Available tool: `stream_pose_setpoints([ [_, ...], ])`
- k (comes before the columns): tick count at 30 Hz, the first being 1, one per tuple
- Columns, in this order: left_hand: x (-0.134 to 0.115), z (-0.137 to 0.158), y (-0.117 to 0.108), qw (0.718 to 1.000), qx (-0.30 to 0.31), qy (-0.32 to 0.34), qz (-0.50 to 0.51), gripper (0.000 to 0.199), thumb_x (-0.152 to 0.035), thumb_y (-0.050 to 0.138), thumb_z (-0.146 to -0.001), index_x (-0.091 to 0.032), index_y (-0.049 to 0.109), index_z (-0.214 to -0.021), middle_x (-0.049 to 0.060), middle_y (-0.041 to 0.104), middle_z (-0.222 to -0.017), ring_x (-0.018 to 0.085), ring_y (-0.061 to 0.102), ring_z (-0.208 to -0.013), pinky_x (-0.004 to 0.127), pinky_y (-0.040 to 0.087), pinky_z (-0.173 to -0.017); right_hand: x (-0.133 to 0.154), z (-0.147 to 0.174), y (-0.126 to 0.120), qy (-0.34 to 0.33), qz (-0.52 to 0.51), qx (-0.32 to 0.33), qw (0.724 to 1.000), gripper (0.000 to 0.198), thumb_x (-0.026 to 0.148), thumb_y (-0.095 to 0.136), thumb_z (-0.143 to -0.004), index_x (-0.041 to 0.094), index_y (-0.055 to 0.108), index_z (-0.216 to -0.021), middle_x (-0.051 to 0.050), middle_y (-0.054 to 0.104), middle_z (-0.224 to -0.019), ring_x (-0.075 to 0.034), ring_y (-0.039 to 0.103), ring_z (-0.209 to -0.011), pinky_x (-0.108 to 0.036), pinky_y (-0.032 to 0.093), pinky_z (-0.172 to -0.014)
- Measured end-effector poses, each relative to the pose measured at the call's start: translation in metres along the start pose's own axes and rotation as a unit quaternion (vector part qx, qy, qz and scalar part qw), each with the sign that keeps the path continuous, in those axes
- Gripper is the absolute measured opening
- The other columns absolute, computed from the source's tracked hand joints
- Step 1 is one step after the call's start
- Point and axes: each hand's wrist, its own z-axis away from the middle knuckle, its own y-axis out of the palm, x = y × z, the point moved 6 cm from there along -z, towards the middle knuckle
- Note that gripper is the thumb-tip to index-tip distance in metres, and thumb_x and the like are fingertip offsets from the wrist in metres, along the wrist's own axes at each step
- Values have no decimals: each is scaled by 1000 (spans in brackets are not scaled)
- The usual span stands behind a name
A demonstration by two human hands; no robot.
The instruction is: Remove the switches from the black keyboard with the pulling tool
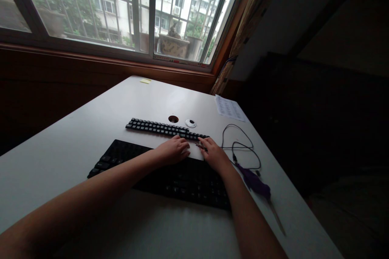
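A black keyboard (182, 188) lies across the white table in front of me, and my forearms reach over it. Behind it, loose black keycaps (152, 126) stand in close rows. My left hand (173, 149) is over the keyboard's far edge, with its fingers stretched toward the rows and nothing visible in them. At the right end of the rows is my right hand (212, 153), its forefinger close to the last keycaps. A thin dark tool (200, 147) sticks out between its thumb and fingers; its exact kind is too small to tell.
To the right lie a black cable (240, 147) and a purple-handled screwdriver (257, 184). Behind the keycaps are a round table hole (173, 119) and a white ring-shaped cover (191, 123). A printed sheet (230, 108) and yellow sticky notes (145, 81) lie near the window.
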Motion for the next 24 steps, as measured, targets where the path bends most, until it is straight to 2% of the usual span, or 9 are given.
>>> stream_pose_setpoints([
  [7,7,2,0,1000,-1,-21,4,23,-28,45,-99,-15,61,-108,12,67,-110,25,58,-110,41,42,-100,0,0,-2,5,-4,-3,1000,48,22,52,-90,25,51,-138,-7,57,-128,-21,61,-106,-31,48,-93],
  [14,9,18,-9,998,55,-18,-22,24,-22,44,-96,-11,62,-106,15,68,-110,25,64,-104,37,48,-95,0,1,-2,0,-9,-4,1000,47,22,52,-91,24,51,-138,-7,57,-128,-21,61,-106,-30,47,-94],
  [24,30,35,-11,997,37,-51,-35,21,-22,41,-95,-14,61,-97,12,68,-104,23,63,-104,36,47,-96,-2,2,-1,5,-5,-9,1000,47,22,52,-90,25,53,-137,-7,57,-127,-20,62,-104,-30,48,-91],
])
